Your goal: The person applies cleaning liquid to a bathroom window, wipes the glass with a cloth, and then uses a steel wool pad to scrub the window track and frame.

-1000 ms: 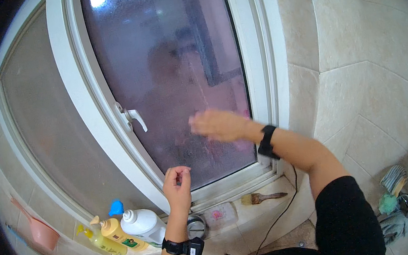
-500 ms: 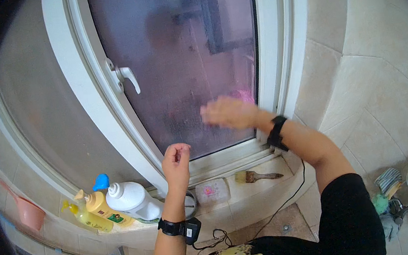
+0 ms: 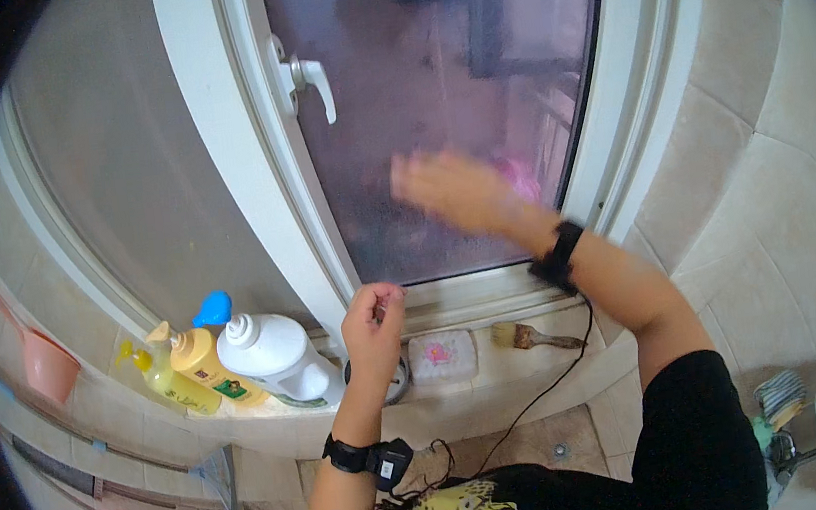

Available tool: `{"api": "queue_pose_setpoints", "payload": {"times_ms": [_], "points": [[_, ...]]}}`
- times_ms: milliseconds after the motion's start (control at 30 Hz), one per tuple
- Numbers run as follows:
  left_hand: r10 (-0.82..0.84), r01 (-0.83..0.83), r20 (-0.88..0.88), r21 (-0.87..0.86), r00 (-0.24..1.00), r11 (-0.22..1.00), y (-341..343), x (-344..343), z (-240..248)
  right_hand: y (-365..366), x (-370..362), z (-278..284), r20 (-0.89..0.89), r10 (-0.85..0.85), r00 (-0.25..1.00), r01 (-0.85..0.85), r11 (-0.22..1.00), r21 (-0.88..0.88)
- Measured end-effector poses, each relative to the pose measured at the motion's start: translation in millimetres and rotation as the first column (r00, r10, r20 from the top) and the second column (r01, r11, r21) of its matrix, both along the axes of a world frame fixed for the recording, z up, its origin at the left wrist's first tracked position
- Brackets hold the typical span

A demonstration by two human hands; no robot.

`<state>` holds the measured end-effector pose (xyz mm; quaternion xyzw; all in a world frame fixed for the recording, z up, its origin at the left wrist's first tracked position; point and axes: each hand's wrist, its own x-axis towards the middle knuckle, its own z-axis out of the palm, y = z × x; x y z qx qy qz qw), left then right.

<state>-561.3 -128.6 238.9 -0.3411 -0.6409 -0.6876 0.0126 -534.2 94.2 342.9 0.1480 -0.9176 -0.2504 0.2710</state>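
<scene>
The right hand is motion-blurred against the glass, and the pink cloth behind it is mostly hidden, so its grip cannot be read (the left hand covers part of a round object on the sill)

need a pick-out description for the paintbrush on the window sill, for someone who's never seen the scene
Start at the white-framed frosted window and drop to the tiled sill beneath it. The paintbrush lies flat there, under the right hand's wrist, right of a small square pink-flowered pad. It is the only thing there with pale bristles and a slim wooden handle; the bottles stand further left.
</scene>
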Motion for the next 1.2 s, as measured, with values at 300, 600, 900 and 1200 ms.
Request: {"api": "queue_pose_setpoints", "payload": {"times_ms": [300,600,900,1200], "points": [[0.044,-0.044,0.016,-0.023,0.999,0.999,-13,-1,22,-13,-42,-116,0.175,0.401,0.899,-0.332,0.885,-0.326],[0.107,-0.108,0.046,0.027,0.993,0.994,-42,-9,4,-31,-35,39,-0.5,0.059,0.864,-0.128,0.986,-0.106],[0.15,-0.148,0.017,-0.087,0.989,0.985,-63,-10,-5,23,-2,-57,0.297,0.037,0.954,-0.021,0.998,-0.058],[-0.032,0.036,0.042,-0.094,0.999,0.995,-9,7,-12,17,1,-162,0.086,0.334,0.939,-0.28,0.883,-0.377]]}}
